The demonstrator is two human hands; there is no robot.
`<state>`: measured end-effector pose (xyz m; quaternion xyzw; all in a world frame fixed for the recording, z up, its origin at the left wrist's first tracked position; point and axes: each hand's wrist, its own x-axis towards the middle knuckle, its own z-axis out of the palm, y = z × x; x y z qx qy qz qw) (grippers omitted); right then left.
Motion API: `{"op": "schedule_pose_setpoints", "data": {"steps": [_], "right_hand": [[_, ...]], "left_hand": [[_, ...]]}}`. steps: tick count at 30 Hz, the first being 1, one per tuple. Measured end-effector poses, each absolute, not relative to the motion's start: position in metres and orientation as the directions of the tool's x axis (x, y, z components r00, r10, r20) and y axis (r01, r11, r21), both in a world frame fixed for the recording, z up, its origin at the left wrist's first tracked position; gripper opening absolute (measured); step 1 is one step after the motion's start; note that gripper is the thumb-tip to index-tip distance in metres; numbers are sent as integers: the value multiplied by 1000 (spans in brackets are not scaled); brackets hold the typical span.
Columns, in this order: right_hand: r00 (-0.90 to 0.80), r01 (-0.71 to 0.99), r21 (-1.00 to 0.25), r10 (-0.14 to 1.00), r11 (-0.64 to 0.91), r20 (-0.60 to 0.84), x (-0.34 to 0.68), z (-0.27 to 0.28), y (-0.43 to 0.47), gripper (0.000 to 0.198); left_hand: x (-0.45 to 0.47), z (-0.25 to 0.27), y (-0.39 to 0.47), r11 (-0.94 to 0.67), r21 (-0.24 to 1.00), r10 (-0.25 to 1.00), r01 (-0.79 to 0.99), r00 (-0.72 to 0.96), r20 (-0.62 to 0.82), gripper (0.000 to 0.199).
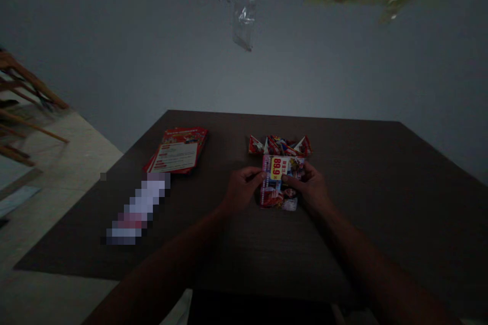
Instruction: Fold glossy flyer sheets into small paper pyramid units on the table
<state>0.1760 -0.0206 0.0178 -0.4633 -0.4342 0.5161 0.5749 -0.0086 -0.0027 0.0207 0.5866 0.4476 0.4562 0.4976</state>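
Observation:
A colourful printed leaflet, showing a yellow price label with "89.9", lies between my hands above the table. Its left edge is pinched by my left hand, fingers closed. My right hand grips the upper right edge, with the thumb pressed on the printed face. Just beyond the leaflet sits a cluster of folded red, white and blue printed paper, its points sticking up at both ends; the leaflet's top edge is close to it, and I cannot tell whether they touch.
A fanned stack of red leaflets lies on the dark table, left of my hands. Nearer is a pixelated, pale long item. A wall with peeling tape rises behind the table. Wooden furniture stands far left.

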Motion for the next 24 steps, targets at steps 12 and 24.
{"op": "schedule_pose_setpoints", "data": {"steps": [12,24], "right_hand": [[83,-211,-977,996,39,21,176,17,-20,38],[82,-209,-976,996,62,46,176,17,-20,38]], "left_hand": [[-9,18,-1,-113,992,978,63,181,100,27],[-9,23,-4,-112,993,979,47,179,102,24]]}}
